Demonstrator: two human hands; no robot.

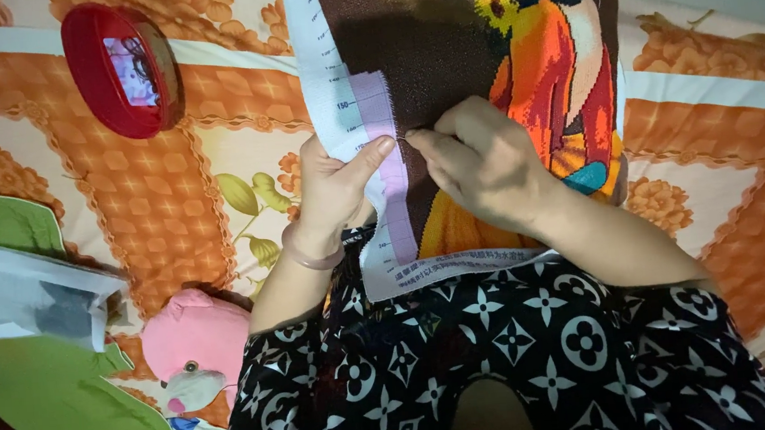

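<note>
A green cloth (61,413) lies far left, a red round case (121,69) above it, a pink soft toy (194,343) nearer the lap. The left hand (331,192) pinches the white edge of the cross-stitch canvas (478,44) spread on the bed. Just beside it, the right hand (479,166) has its fingertips pressed together on a needle (405,137) at the canvas.

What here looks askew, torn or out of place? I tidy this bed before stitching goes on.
Nothing looks damaged. The cross-stitch canvas lies flat; the left hand pinches its pale edge and the right hand works beside it. The pink plush toy lies tipped on its side and a red case sits loose on the bedspread.
</note>
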